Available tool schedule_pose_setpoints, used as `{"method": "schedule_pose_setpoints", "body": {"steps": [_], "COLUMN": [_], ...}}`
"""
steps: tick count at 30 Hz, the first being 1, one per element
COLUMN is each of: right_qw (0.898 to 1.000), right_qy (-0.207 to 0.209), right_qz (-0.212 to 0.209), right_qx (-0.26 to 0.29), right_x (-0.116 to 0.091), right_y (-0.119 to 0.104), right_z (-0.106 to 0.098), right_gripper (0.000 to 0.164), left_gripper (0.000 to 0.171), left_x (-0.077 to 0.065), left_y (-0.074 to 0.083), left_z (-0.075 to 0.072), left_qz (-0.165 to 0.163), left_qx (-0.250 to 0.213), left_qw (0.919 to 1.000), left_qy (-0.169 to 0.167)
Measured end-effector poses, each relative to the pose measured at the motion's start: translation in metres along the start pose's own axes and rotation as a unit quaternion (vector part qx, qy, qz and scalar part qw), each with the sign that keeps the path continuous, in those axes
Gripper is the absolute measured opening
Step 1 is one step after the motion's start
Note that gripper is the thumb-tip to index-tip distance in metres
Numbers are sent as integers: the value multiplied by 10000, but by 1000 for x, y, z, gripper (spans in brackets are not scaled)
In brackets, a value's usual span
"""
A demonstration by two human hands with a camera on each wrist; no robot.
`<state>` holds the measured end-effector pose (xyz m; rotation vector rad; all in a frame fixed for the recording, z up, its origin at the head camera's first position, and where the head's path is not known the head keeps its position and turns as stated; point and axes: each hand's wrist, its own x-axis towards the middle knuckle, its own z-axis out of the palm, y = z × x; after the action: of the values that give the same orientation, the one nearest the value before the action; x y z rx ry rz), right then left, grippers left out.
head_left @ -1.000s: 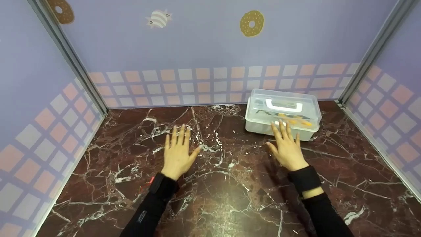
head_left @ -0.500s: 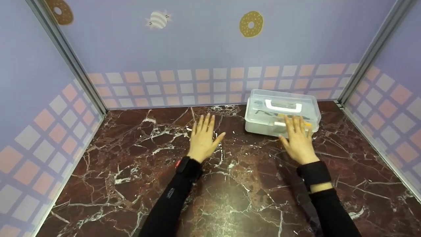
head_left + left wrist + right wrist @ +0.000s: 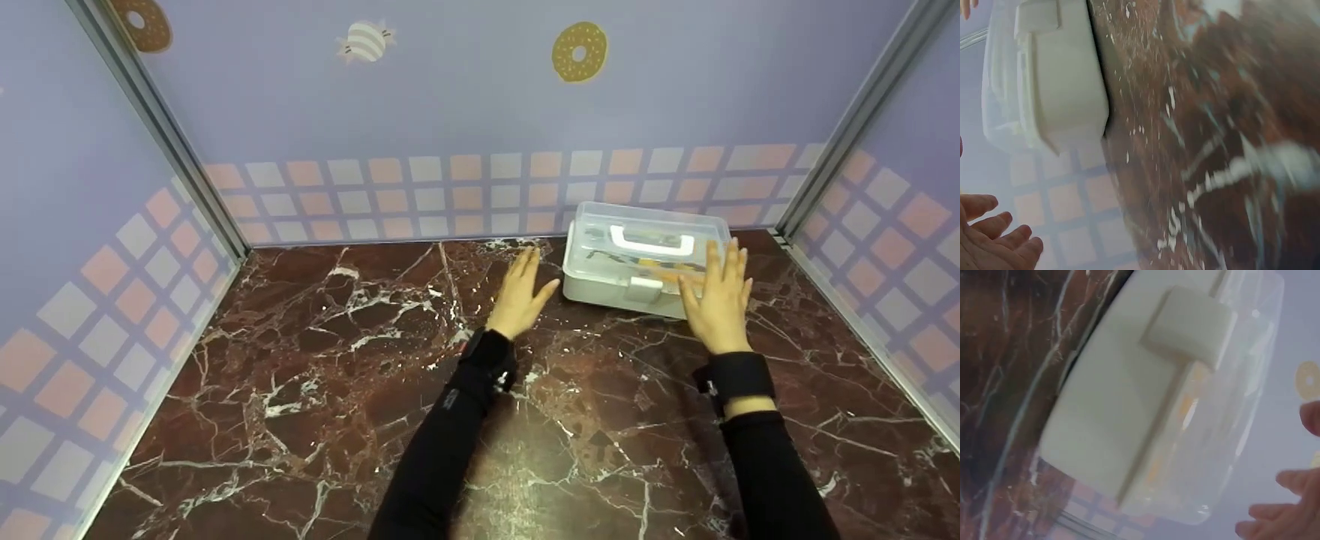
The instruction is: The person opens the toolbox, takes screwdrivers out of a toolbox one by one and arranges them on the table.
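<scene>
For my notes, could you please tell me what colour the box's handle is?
The handle is white, seen best in the head view.

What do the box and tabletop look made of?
Box: probably plastic; its translucent, glossy lid shows orange through it, its whitish base looks smooth. Tabletop: stone or an imitation, I can't tell; white veining and a glossy light reflection.

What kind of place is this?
Probably a walled work booth: there's a dark marbled tabletop, lilac walls printed with doughnuts, and metal posts in the back corners.
</scene>
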<state>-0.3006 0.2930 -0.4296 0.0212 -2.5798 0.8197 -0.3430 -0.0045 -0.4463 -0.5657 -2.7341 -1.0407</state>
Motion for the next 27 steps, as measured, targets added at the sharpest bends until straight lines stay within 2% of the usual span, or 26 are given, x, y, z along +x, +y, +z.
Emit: {"method": "schedule_pose_setpoints", "body": {"steps": [5, 10, 15, 20, 23, 27], "right_qw": [9979, 9935, 9877, 9803, 9777, 9748], "right_qy": [477, 710, 803, 805, 898, 1058], "right_qz": [269, 508, 837, 1329, 1473, 1584], "right_qx": [338, 732, 1047, 1223, 1196, 1159], "right_x": [5, 13, 20, 23, 25, 26], "right_y": [13, 22, 26, 29, 30, 30], "right_z": [3, 9, 10, 9, 10, 11], "right_gripper": [74, 76, 75, 72, 68, 63], "left_gripper": [68, 66, 62, 61, 59, 56], "left_x": [15, 29, 39, 44, 47, 49], "left_y": [6, 9, 9, 10, 11, 13], "left_z": [19, 32, 37, 42, 45, 49], "left_qz": [93, 67, -32, 28, 111, 106], "left_qx": [-195, -527, -877, -937, -952, -894], "left_qw": [9997, 9986, 9957, 9956, 9954, 9957], "left_qy": [-87, 45, 285, 63, 5, 236]}}
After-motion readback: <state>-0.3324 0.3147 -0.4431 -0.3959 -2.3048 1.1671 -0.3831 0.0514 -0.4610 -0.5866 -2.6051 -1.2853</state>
